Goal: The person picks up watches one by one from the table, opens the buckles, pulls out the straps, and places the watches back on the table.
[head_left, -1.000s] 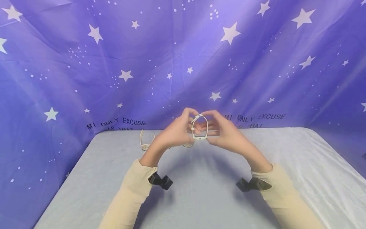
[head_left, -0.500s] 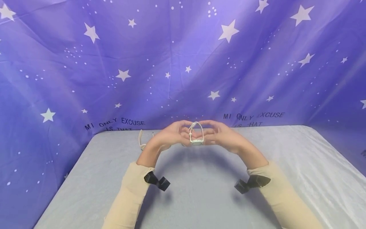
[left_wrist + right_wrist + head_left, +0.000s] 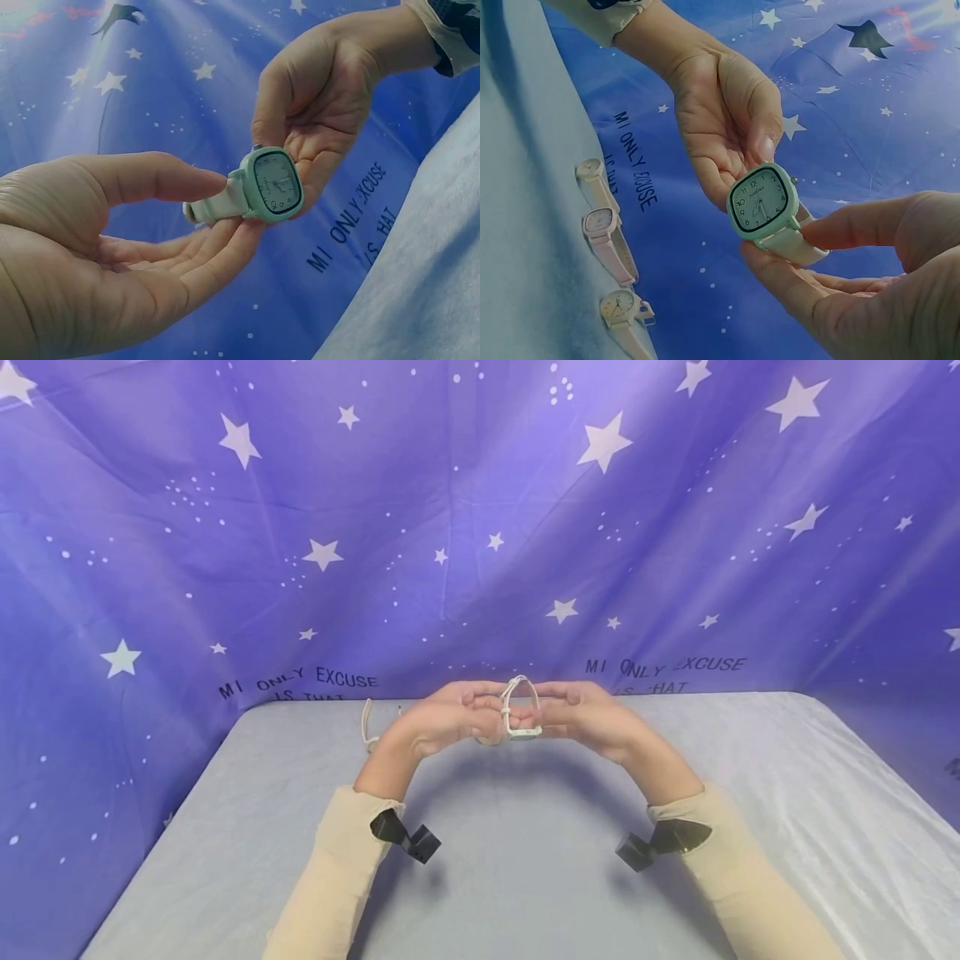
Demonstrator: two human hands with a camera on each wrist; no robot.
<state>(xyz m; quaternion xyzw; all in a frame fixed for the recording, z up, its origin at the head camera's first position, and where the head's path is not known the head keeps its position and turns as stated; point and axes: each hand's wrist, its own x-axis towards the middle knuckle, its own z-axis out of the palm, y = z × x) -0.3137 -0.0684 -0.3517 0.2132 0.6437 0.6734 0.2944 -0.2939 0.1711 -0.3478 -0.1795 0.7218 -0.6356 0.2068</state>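
Note:
A mint-green wristwatch (image 3: 523,733) with a squarish case and pale strap is held up between both hands, above the far part of the table. The strap forms a loop. In the left wrist view the left hand (image 3: 142,247) pinches the strap beside the case, thumb on top and fingers below. Across from it, the right hand (image 3: 322,112) has its thumb at the case's edge. The right wrist view shows the right hand (image 3: 870,270) with thumb and fingers on the strap, and the watch dial (image 3: 759,201) facing the camera. The left hand (image 3: 724,112) touches the case's other side.
Three more watches lie along the far table edge in the right wrist view: a cream one (image 3: 590,169), a pink one (image 3: 600,220) and another cream one (image 3: 620,305). Hands partly hide them in the head view. A purple star-printed cloth (image 3: 480,485) hangs behind the table (image 3: 525,877).
Both hands have come down slightly and their wrists lie flatter, carrying the green watch lower. The watch has tilted a little between the fingers. The left hand now covers more of the watches behind.

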